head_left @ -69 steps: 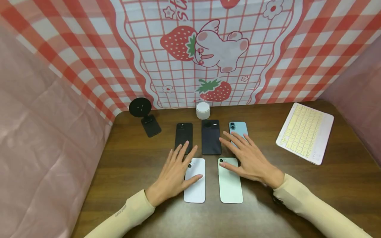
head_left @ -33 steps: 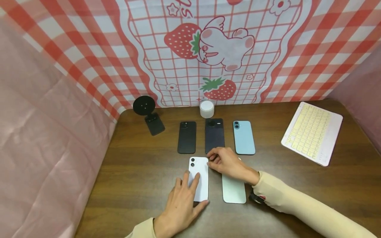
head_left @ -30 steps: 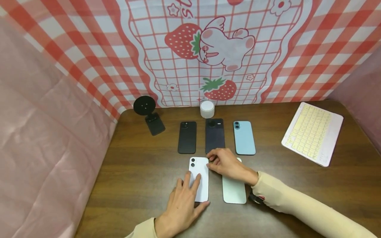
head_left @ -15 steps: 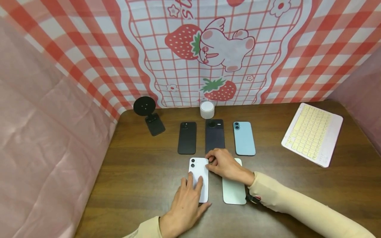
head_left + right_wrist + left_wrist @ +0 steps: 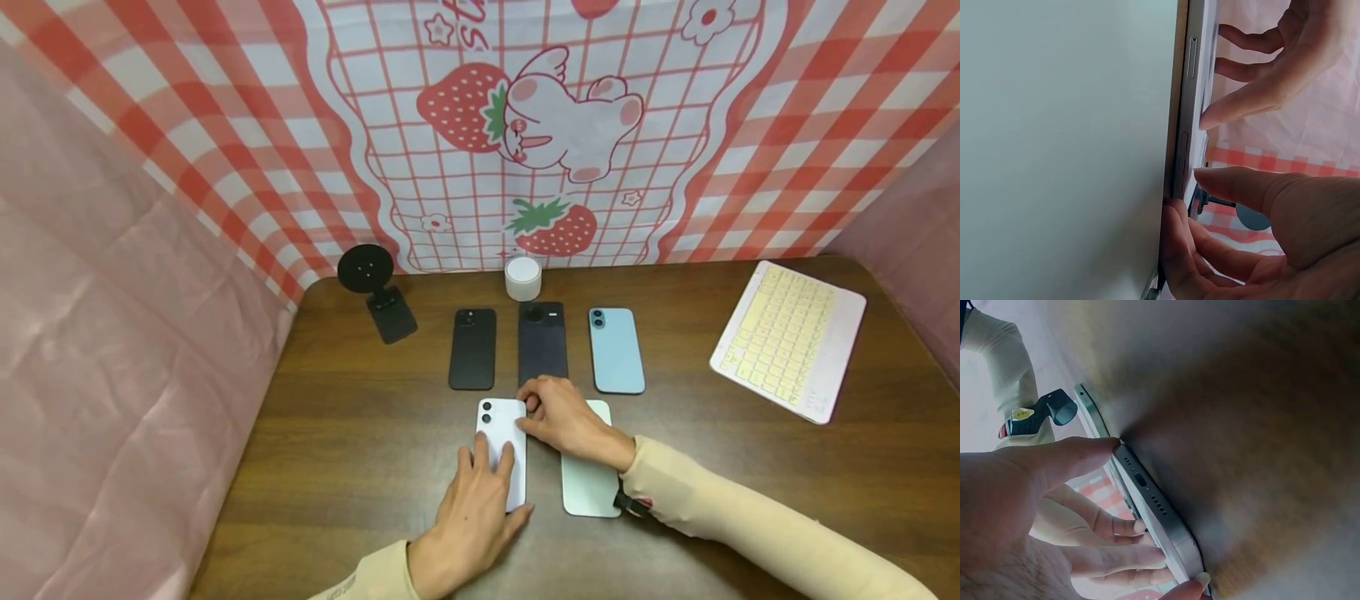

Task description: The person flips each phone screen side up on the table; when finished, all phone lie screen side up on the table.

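A white smartphone [image 5: 501, 423] lies camera side up at the front middle of the table. My left hand [image 5: 468, 512] covers its lower part, two fingertips on the back. In the left wrist view the thumb touches one corner of the phone's port end, and another fingertip wraps the opposite corner. My right hand [image 5: 566, 421] pinches the upper right edge; the right wrist view shows its thumb [image 5: 1229, 181] above and curled fingers below the phone's side. Under the right hand and wrist lies a pale green smartphone [image 5: 588, 487], partly hidden.
Behind lie a black phone [image 5: 472, 350], a dark blue phone [image 5: 542, 346] and a light blue phone [image 5: 617, 352]. A white round case [image 5: 523, 279] and a black phone stand [image 5: 365, 268] stand farther back. A keyboard [image 5: 787, 342] lies right, before a checked cloth [image 5: 255, 100].
From spread above the phones, both hands have come to the white phone. The right hand's fingers have closed at its upper edge; the left hand has moved down and right.
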A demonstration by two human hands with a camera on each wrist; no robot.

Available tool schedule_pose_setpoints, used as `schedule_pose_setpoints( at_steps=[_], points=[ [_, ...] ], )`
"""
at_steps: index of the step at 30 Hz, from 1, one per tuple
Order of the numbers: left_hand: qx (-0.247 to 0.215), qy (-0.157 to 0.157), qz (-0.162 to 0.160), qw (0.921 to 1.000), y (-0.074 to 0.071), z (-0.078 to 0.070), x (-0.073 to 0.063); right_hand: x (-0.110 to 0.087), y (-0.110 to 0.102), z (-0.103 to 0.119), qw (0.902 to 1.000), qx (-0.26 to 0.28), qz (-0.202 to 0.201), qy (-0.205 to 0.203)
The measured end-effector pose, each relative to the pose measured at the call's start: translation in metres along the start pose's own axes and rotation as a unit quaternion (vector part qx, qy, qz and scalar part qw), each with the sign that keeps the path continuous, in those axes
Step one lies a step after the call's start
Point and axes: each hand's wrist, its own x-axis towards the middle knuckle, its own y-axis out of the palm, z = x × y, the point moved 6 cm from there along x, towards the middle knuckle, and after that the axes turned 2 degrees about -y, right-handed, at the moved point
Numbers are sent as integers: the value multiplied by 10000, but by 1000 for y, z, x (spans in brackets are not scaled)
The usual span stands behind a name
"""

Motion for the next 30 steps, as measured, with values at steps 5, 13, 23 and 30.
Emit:
schedule_pose_setpoints(
  at_steps=[5,13,23,30],
  points=[
    [-57,-62,33,10000,1,0,0,-1,1,-1,10000,28,-45,35],
    [-247,-185,139,9994,1,1,0,-1,3,-1,9999,85,-27,-61],
    [-662,-316,169,9972,0,4,-1,-2,2,-1,9994,292,-37,-169],
    [-993,-362,218,9942,0,8,-1,-3,1,-1,9973,728,31,9]
  ],
)
